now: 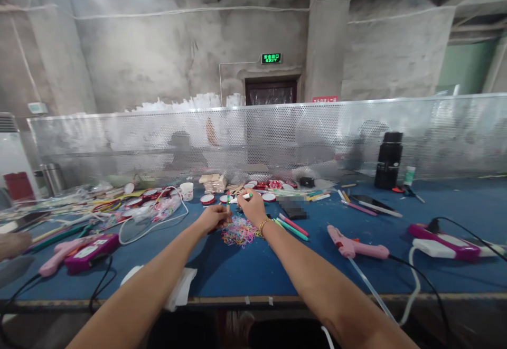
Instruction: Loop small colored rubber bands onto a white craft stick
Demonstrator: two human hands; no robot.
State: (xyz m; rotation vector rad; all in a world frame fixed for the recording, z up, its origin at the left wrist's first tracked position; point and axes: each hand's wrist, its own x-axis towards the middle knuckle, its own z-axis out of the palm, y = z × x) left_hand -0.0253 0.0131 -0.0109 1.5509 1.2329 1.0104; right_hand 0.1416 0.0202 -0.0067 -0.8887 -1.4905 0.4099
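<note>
My left hand [213, 217] is closed in a pinch on a thin wooden stick [228, 204] that stands upright above the blue table [237, 270]. My right hand [252, 207] is closed on a white marker pen with a green tip [242, 197], its point against the stick. A gold bead bracelet sits on my right wrist. Just below both hands lies a heap of small coloured rubber bands [238, 232].
A pink glue gun [354, 246] lies to the right, another [59, 255] to the left beside a pink power strip [90, 251]. Red-and-white round lids [273, 185], coloured pens [293, 226], a black bottle [388, 160], a phone [367, 201] and a perforated metal screen [277, 138] lie beyond. Another person's hand [13, 243] rests at far left.
</note>
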